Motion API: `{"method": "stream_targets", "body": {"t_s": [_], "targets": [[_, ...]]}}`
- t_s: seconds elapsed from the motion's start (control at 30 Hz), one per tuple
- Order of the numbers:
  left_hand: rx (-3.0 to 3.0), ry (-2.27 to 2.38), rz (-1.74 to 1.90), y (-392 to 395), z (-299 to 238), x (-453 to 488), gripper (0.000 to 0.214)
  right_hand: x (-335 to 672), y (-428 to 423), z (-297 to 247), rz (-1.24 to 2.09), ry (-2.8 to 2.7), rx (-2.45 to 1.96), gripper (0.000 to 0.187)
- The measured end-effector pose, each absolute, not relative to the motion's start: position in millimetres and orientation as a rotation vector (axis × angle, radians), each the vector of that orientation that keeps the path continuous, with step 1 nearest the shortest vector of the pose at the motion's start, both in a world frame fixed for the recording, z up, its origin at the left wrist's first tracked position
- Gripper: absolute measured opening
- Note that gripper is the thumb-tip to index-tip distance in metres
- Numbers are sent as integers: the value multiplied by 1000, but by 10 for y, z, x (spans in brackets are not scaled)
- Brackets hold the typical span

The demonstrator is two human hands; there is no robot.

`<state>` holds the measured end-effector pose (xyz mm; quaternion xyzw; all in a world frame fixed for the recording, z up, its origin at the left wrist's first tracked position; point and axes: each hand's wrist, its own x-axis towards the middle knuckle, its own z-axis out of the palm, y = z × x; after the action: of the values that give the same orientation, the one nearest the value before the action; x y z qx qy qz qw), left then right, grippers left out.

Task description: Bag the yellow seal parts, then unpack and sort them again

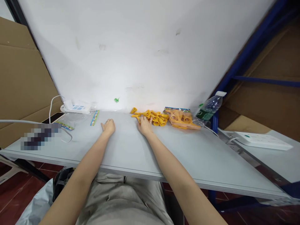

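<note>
Head view: L hand [108, 126] is on the tabletop [126, 153], palm down, L of the pile; grip loose, thumb apart from fingers. R hand [144, 125] is at the L end of the pile of yellow horn-shaped pcs [156, 118], fingers in among them; can't tell if its grip is clamped on a pc or just touching. Pile lies nr the back of the tabletop, by the white wall [150, 56], flared ends mostly facing front. One yellow pc [133, 110] sits at the back L of the pile.

Just R of pile: clear bag [180, 118] w/ more such pcs inside, printed header along its back edge. Further R, a plastic bottle [210, 107], white cap, green label, tilted.

Far L: flat clear bag [79, 118] w/ printed strip, white pwr strip [78, 108] behind it, dark-screened phone [55, 118] nr the cardboard [23, 78], white cable [23, 121] running across, plus a pixelated patch [39, 137]. Far R: blue frame [225, 83] and, on a 2nd surface, another white pwr block [262, 140].
</note>
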<state>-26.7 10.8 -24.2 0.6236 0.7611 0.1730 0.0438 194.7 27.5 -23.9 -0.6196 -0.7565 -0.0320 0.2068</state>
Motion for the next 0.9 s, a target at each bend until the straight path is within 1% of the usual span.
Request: {"method": "stream_targets", "body": {"t_s": [0.2,0.33,0.43,0.53,0.6,0.67,0.8,0.9], "targets": [[1834,2282,604,138,-273,-402,39,2001,273,-214,17,-2033,-1817,35],[1843,2266,643,157,-302,-420,41,2049,290,-161,174,-1902,-1793,33],[1854,2255,655,179,-324,-437,42,2070,322,-118,318,-1700,-1654,33],[1847,2265,655,204,-346,-455,42,2049,343,-85,560,-1529,-1390,38],[1852,2266,655,220,-358,-464,42,2025,340,-75,741,-1491,-1210,41],[1862,2263,652,234,-367,-472,41,2012,323,-72,886,-1542,-1120,41],[1893,2241,672,257,-365,-499,43,2033,275,-69,988,-1704,-1222,32],[1888,2205,704,265,-347,-518,43,2059,246,-62,1033,-1745,-1320,32]]}}
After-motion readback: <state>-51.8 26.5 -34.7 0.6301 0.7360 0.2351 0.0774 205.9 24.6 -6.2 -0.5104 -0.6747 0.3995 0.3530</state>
